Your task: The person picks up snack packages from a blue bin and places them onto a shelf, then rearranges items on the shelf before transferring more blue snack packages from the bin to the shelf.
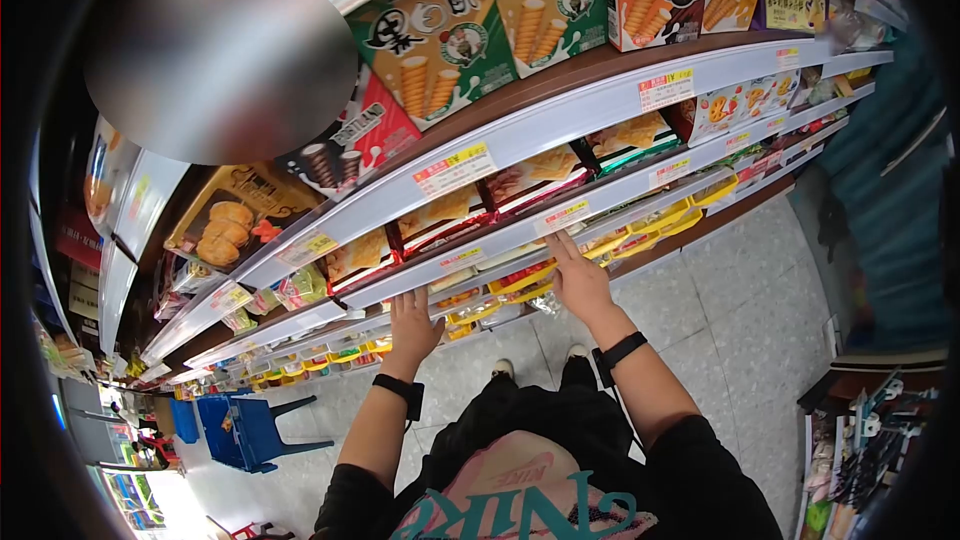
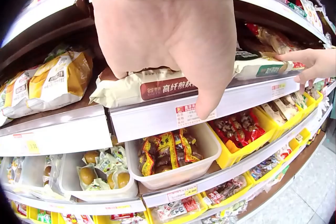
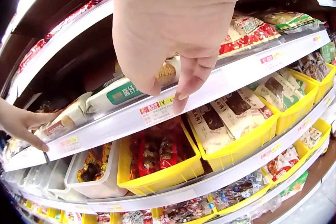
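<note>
My left hand [image 2: 168,35] is over a long cream packet [image 2: 157,88] with a dark red label, lying at a shelf's front edge. Its thumb hangs in front of the price rail [image 2: 157,116], and the other fingers are hidden behind the palm and packet. In the head view, the fingers of this left hand [image 1: 412,328] point forward to the shelf. My right hand [image 3: 176,35] hangs over a similar packet with a green label [image 3: 123,94]; its fingertips [image 3: 181,100] reach down to the rail. From above, the right hand [image 1: 582,285] has extended fingers.
Yellow bins [image 3: 163,178] and a whitish bin [image 2: 173,176] of wrapped snacks line the shelf below. Higher up stand snack boxes [image 1: 550,0]. A blue stool [image 1: 245,430] is on the tiled floor at the left. Another person's teal clothing [image 1: 890,240] shows at the right.
</note>
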A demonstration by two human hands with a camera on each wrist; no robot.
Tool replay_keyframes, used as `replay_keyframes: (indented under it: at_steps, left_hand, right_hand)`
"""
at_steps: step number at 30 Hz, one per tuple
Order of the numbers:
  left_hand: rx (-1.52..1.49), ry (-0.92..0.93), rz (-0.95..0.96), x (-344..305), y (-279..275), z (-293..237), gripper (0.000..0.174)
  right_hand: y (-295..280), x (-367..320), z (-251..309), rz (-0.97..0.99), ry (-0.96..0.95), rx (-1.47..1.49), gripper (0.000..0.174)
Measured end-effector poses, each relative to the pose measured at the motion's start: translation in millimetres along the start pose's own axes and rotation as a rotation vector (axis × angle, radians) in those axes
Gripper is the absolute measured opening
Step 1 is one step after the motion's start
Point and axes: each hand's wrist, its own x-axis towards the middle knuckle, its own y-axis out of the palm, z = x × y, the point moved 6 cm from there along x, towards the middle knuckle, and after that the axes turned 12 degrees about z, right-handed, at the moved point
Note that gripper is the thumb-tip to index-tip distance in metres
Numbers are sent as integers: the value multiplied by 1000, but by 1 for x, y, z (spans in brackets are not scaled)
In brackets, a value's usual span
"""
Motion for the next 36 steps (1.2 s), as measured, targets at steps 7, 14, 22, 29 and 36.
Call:
replay_keyframes:
  at_steps: [7, 14, 22, 29, 36]
  left_hand:
    - [138, 83, 46, 3, 2, -12, 95]
    - [-38, 292, -25, 12, -5, -15, 70]
    - [33, 407, 6, 17, -5, -8, 65]
    - [-214, 898, -202, -54, 7, 30, 61]
    - [-447, 596, 446, -150, 179, 185, 49]
  right_hand:
    - [-9, -33, 29, -42, 94, 57, 67]
    - [35, -110, 60, -144, 290, 296, 41]
    - [129, -172, 111, 37, 312, 546, 25]
    - [147, -205, 151, 248, 385, 418, 26]
    - [155, -227, 185, 174, 237, 279, 27]
